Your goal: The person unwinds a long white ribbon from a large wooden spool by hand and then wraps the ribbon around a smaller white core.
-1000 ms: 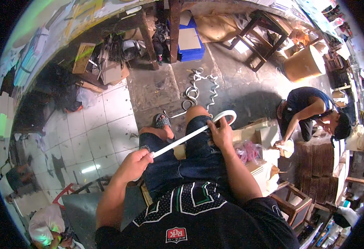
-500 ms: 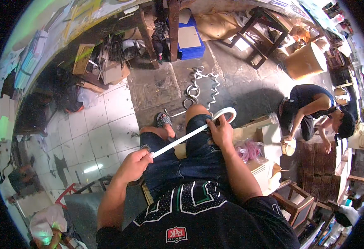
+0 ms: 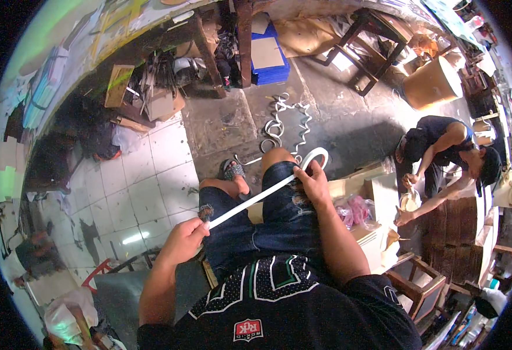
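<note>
A white tape strip (image 3: 250, 203) runs taut and slanting across my lap, above my denim shorts. Its lower left end is pinched between the thumb and fingers of my left hand (image 3: 187, 239). At the other end, over my right knee, my right hand (image 3: 313, 184) grips the tape roll (image 3: 308, 156), a white ring with a reddish-brown inner side. The fingers partly hide the roll's lower part. Beyond my knees, a loose white curled strip (image 3: 273, 126) lies in coils on the floor.
To the right, a co-worker (image 3: 442, 140) bends over a stack of brown boards (image 3: 451, 233). Pink plastic-wrapped bundles (image 3: 355, 211) lie beside my right thigh. A wooden stool (image 3: 416, 286), a tan bucket (image 3: 431, 84) and a blue stack (image 3: 269, 61) stand around me.
My left hand has shifted slightly left and down, and the roll slightly left, with the strip still taut. The co-worker's arm has stretched out toward me.
</note>
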`<state>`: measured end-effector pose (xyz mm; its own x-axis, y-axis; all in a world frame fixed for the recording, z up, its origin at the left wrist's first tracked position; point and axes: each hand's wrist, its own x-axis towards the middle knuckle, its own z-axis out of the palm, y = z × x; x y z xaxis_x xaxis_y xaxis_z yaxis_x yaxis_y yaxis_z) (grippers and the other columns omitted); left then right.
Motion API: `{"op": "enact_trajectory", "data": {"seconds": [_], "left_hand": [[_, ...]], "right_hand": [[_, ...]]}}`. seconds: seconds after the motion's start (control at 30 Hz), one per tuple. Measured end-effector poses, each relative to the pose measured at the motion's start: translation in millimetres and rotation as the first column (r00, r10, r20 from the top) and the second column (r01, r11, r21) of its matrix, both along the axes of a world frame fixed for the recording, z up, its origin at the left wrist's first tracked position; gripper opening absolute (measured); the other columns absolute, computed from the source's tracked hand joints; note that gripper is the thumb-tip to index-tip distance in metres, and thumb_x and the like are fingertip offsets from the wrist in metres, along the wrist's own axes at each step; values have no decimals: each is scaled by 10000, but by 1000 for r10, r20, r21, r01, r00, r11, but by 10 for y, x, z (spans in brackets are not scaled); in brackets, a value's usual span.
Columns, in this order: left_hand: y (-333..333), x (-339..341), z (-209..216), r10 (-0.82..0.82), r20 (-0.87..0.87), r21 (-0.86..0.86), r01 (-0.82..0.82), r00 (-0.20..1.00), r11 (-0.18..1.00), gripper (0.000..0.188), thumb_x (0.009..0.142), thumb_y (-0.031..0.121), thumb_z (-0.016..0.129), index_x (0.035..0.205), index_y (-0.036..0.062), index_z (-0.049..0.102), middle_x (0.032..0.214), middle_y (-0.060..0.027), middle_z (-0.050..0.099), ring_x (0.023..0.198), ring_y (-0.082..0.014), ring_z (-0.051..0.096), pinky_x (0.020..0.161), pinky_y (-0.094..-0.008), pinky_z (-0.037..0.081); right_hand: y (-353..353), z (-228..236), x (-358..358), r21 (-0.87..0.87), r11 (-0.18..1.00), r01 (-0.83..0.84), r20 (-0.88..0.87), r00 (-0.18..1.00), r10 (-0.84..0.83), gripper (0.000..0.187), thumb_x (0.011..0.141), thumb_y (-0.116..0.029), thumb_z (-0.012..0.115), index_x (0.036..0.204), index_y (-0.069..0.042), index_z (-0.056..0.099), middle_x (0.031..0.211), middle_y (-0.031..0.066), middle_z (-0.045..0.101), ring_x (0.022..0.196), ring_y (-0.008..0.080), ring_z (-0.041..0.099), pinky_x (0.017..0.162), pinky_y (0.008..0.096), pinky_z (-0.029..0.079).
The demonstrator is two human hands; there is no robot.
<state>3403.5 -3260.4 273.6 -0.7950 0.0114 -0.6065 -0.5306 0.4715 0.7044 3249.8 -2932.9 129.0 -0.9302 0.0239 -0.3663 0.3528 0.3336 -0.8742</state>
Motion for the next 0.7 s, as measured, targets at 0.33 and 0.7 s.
{"op": "enact_trajectory", "data": {"seconds": [0.33,0.7], "left_hand": [[-315,141,48,93,36,-19,-92,995,996,298,969,276,522,790,47,590,569,36,454,517,-66,411,486,-253,339],[-460,209,264,102,49,-97,-97,994,991,309,964,290,530,796,40,602,572,35,462,528,-60,416,493,-253,339]], "right_hand": [[-2,-36,-60,-200,976,83,-38,995,-92,252,886,-228,651,943,14,611,859,36,645,783,102,554,714,259,443],[0,-39,-63,-22,997,76,-19,997,-76,303,859,-250,688,976,20,616,822,54,655,746,119,582,685,277,470]]}}
